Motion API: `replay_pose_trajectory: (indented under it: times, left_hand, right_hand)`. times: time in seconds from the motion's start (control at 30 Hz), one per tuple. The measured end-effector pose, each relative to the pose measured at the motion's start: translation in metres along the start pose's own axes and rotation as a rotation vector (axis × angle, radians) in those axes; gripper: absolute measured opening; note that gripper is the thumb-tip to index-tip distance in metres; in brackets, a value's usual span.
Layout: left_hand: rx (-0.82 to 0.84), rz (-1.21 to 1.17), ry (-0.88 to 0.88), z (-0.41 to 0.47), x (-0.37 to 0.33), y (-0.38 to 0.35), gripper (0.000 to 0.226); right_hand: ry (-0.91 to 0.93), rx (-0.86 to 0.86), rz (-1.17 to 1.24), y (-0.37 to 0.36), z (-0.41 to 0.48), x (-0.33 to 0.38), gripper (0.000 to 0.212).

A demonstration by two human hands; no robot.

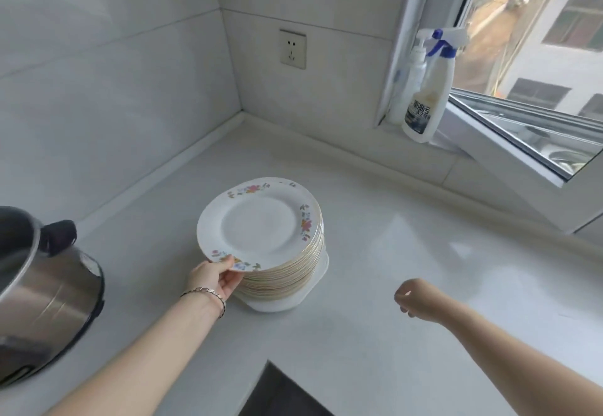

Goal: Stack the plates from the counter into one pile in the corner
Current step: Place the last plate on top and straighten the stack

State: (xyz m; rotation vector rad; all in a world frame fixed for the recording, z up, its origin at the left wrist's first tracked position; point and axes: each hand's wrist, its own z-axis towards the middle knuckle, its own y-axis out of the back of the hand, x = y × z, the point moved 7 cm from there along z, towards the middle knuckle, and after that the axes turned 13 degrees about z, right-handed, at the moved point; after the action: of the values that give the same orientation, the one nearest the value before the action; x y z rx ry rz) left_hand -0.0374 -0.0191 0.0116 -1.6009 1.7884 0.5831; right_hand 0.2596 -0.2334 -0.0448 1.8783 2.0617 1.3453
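A tall pile of white plates (293,272) with gold rims and flower prints stands on a white base on the pale counter (408,252), a little out from the wall corner. The top plate (257,226) sits slightly off to the left of the pile. My left hand (215,277) pinches the near rim of that top plate, thumb on top. My right hand (412,298) hovers over the counter to the right of the pile, fingers curled in, holding nothing and touching nothing.
A steel electric kettle (42,285) with a black handle stands at the left edge. A spray bottle (427,89) and a pump bottle (409,79) sit on the window sill at the back right. A wall socket (292,49) faces the corner. A dark cooktop (280,392) lies at the near edge.
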Motion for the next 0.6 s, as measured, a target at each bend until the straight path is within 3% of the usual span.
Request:
replay_pose_trajectory:
  times: [0.13,0.3,0.6]
  left_hand:
    - [-0.009,0.013,-0.011,0.008,0.001,0.003,0.020]
    - [0.013,0.093,-0.101,0.004,-0.001,-0.001,0.016]
    - [-0.040,0.647,-0.189,0.008,-0.010,0.003,0.029]
  right_hand:
    - [-0.026,-0.005,0.022,-0.005,0.002,-0.004,0.034]
    - [-0.033,0.006,-0.015,-0.008,-0.002,-0.004,0.038]
    - [-0.068,0.015,0.000,-0.017,-0.002,-0.006,0.039]
